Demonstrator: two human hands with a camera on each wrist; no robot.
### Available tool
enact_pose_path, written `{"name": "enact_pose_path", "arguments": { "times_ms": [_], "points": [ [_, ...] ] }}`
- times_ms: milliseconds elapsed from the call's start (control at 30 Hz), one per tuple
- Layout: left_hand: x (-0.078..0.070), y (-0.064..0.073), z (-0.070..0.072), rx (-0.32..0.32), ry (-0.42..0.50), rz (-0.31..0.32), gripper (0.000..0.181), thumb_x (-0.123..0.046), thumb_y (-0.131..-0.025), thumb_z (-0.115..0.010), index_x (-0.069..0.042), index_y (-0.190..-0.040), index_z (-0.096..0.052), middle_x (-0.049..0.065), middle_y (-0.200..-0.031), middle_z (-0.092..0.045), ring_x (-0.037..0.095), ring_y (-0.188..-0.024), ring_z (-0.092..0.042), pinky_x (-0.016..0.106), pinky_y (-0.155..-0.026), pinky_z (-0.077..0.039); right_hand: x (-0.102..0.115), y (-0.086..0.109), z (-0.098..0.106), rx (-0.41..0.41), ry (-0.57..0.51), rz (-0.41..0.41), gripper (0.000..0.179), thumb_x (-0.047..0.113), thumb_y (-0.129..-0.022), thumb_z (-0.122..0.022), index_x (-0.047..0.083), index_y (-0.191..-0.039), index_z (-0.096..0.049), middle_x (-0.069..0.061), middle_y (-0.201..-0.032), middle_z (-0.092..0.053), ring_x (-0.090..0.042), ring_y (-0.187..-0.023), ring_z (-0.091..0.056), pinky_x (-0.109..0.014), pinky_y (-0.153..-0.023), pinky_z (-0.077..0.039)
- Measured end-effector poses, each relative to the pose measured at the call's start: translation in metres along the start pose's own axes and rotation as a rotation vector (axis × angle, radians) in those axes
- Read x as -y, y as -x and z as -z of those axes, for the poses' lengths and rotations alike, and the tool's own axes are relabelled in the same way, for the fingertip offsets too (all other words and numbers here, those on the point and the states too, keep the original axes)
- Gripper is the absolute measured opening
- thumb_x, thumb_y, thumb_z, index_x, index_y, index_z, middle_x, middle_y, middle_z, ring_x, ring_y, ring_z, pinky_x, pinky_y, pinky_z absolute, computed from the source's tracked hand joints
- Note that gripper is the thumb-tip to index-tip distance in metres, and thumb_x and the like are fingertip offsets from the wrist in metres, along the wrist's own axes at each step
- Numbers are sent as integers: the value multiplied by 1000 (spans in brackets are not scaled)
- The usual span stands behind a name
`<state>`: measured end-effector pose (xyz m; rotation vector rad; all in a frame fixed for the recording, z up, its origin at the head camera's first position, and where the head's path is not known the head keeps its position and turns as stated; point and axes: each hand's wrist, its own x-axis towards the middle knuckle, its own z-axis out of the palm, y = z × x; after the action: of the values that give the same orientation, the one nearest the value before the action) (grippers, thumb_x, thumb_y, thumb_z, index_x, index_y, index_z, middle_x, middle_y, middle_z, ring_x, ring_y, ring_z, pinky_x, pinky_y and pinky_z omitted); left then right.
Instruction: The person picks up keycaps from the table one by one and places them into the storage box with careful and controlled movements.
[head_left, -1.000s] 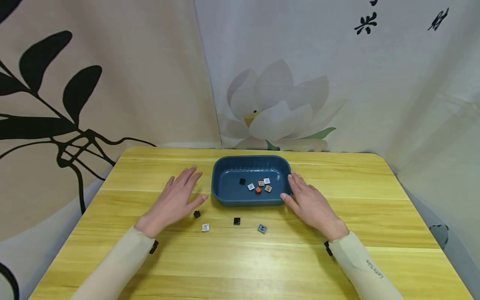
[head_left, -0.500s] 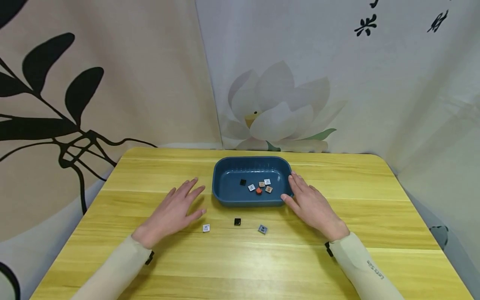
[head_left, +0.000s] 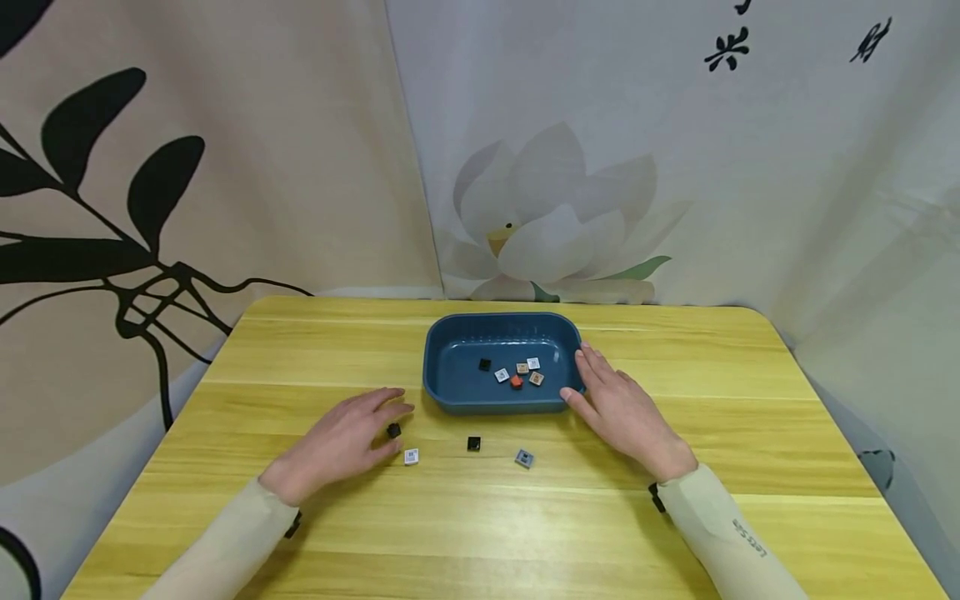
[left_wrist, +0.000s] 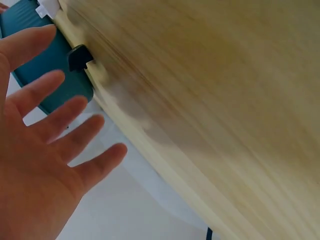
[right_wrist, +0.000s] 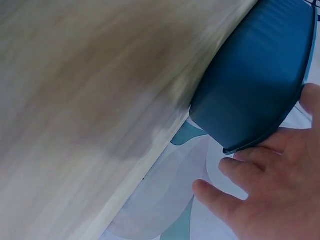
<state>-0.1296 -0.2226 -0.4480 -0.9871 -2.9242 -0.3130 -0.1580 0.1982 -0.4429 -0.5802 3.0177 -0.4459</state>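
Note:
My left hand (head_left: 341,437) is low over the table, thumb and fingers apart on either side of a small black block (head_left: 393,430). In the left wrist view that black block (left_wrist: 79,58) stands beyond the spread fingertips, with a gap between. A white square block with a printed top (head_left: 411,457) lies just right of the thumb. My right hand (head_left: 630,417) rests extended fingers along the right end of a dark blue tray (head_left: 498,408), thumb at its front corner. In the right wrist view the fingers touch the tray's rim (right_wrist: 265,141).
Inside the tray are several small blocks: a black one (head_left: 485,365), white ones, tan ones and an orange-red one (head_left: 517,382). Before the tray lie another black block (head_left: 474,444) and a grey-blue one (head_left: 524,458). A printed curtain (head_left: 562,208) hangs behind the wooden table (head_left: 480,533).
My left hand has lowered toward the near side, its fingers drawing in around the black block, which the hand hid half a second ago. The right hand and tray stay put.

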Motion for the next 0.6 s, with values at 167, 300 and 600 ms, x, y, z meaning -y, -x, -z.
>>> {"name": "enact_pose_path", "arguments": {
  "times_ms": [167, 300, 600],
  "points": [
    [1, -1, -2, 21, 8, -50, 39, -19, -90, -81, -9, -126, -73, 15, -135, -64, 32, -121, -63, 50, -98, -54, 0, 0, 0, -2, -2, 5, 81, 58, -109, -38, -3, -161, -26, -17, -171, -17, -36, -156, -21, -61, -119, -29],
    [1, -1, -3, 15, 4, -87, 30, -12, -87, -83, -10, -116, -77, 8, -121, -67, 24, -106, -67, 42, -88, -58, 0, 0, 0, 0, -4, 4, 81, 57, -109, -39, -3, -161, -26, -17, -171, -17, -36, -156, -21, -61, -118, -29],
    [1, -3, -2, 16, 10, -93, 24, -3, -84, -85, -12, -105, -78, 3, -106, -66, 16, -90, -64, 32, -75, -58, 0, 0, 0, 4, -6, 0, 82, 58, -108, -38, -2, -162, -25, -17, -171, -17, -36, -156, -21, -61, -118, -30]
  ]
}}
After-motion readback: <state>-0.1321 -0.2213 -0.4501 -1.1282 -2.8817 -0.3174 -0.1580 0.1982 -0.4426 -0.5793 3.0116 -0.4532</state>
